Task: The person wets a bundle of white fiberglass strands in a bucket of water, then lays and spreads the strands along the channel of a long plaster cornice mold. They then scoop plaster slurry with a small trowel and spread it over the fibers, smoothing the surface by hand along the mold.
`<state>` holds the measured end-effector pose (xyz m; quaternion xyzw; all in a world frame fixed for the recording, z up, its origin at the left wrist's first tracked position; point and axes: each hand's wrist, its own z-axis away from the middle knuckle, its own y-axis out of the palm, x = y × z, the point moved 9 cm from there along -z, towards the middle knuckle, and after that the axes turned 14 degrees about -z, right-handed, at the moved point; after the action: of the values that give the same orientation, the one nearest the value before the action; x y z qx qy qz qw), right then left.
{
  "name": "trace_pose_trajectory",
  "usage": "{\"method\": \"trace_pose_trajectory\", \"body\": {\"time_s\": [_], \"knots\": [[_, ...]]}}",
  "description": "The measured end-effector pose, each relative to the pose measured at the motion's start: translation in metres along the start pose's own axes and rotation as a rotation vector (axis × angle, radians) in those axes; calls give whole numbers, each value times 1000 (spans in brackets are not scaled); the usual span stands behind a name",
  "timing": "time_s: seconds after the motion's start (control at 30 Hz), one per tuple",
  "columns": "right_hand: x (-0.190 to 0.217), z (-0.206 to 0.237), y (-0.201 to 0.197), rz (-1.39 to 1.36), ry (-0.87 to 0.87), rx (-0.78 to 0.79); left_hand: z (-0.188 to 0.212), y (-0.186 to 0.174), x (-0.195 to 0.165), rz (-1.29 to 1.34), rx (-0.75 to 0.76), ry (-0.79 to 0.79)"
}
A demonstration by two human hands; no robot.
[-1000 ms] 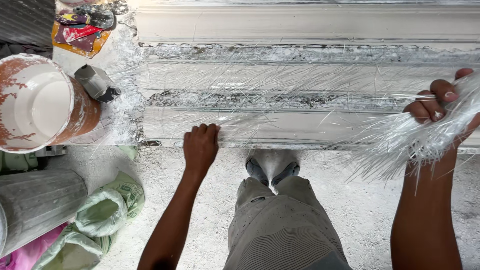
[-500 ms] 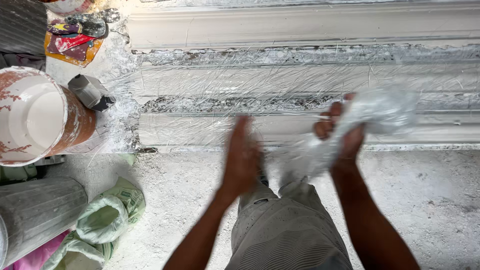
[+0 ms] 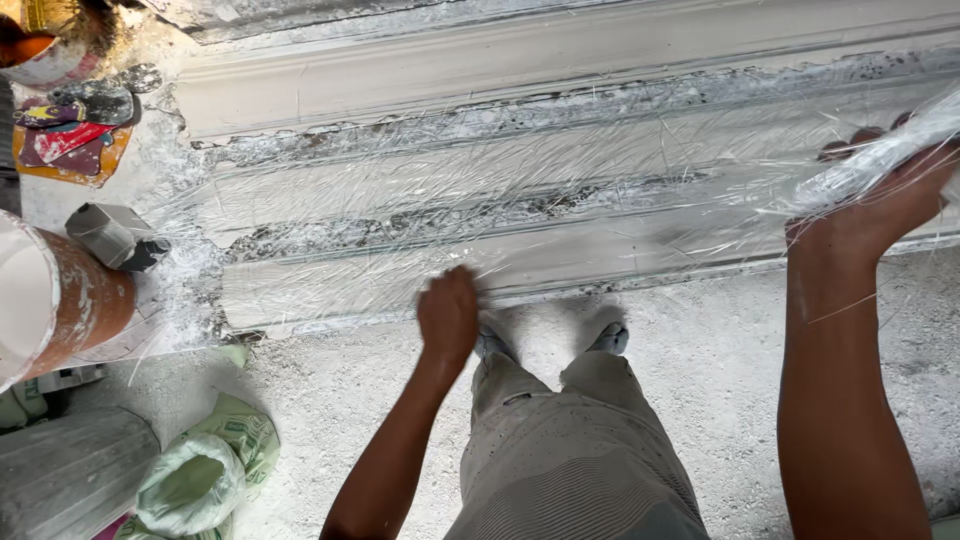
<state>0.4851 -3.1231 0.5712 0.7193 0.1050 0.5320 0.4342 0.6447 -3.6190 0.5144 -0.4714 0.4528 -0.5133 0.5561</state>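
At nine o'clock a brown bucket (image 3: 55, 305) with a white inside lies tipped at the left edge, paint or plaster smeared on its outer wall. Just above it, near ten o'clock, sits a small grey block-shaped tool (image 3: 112, 235), and higher up at eleven o'clock a flat red and yellow packet (image 3: 68, 148) rests on the floor beside a rusty round pot (image 3: 40, 50). At seven o'clock a pale green sack (image 3: 200, 470) slumps next to a grey ribbed container (image 3: 70, 480).

Across the middle, from ten to two o'clock, runs a long white plaster moulding (image 3: 520, 75) with stepped ridges, laid flat on the dusty concrete floor (image 3: 330, 400). A thin web of glass fibre strands (image 3: 560, 190) is spread over its lower ridges.

The left hand (image 3: 447, 315) is just below centre, curled into a loose fist and pressed knuckles-down on the near edge of the moulding, on top of the fibres. Below it, at six o'clock, are the person's grey trousers (image 3: 570, 450) and two shoe tips (image 3: 608, 338) just beside the moulding.

At three o'clock the right hand (image 3: 880, 195) is closed around a bunch of the same fibres (image 3: 880, 160), which trail away from it over the moulding toward the centre.
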Motion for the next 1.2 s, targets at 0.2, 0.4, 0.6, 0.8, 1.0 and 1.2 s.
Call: {"method": "trace_pose_trajectory", "body": {"time_s": [0.2,0.4,0.6,0.8,1.0,1.2], "knots": [[-76,96,-10,-35,312,-96,29,-57,-67,626,-302,-1],[-122,118,-25,31,698,-288,23,-46,-186,879,-296,-76],[-13,-90,-28,-155,427,-86,3,-25,-102,167,-543,-183],[-9,-121,-57,4,416,191,-15,-22,-77,-570,-220,-342],[-76,7,-64,-104,779,-91,-12,-50,-331,999,-434,121],[-35,-73,-59,-32,518,39,-1,-16,-252,594,-392,-197]]}}
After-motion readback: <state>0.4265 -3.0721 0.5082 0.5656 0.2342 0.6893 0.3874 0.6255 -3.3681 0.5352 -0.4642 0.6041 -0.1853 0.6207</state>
